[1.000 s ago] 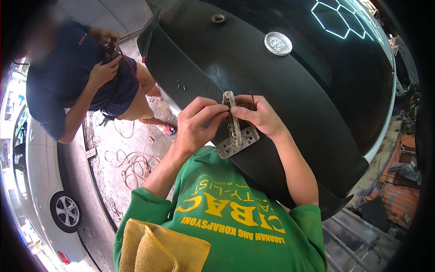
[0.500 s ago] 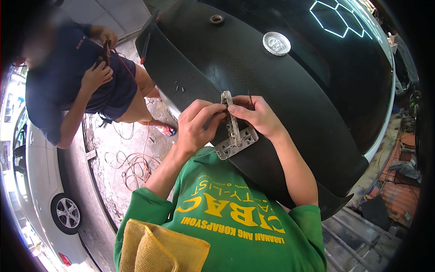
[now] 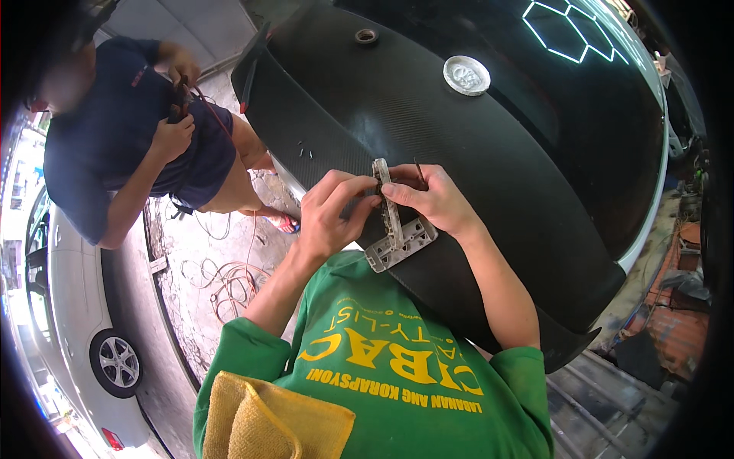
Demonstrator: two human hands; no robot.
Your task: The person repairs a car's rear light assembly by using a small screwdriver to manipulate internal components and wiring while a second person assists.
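Narrow strip (image 3: 394, 222) at centre, above the near edge of the black panel (image 3: 497, 176), slotted plate (image 3: 417, 239) under its near end. Right hand (image 3: 443, 199) grips strip, thin rod (image 3: 419, 170) jutting beside its fingers. Left hand (image 3: 333, 205) bunched at strip's left side — grip hidden, cannot tell. Judgement: brace strip firmly, press lightly. White dish (image 3: 466, 75), far right — pale inside, contents unclear.

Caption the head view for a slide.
Left hand and right hand hold a slim, grey, bar-shaped part over black, textured bodywork.
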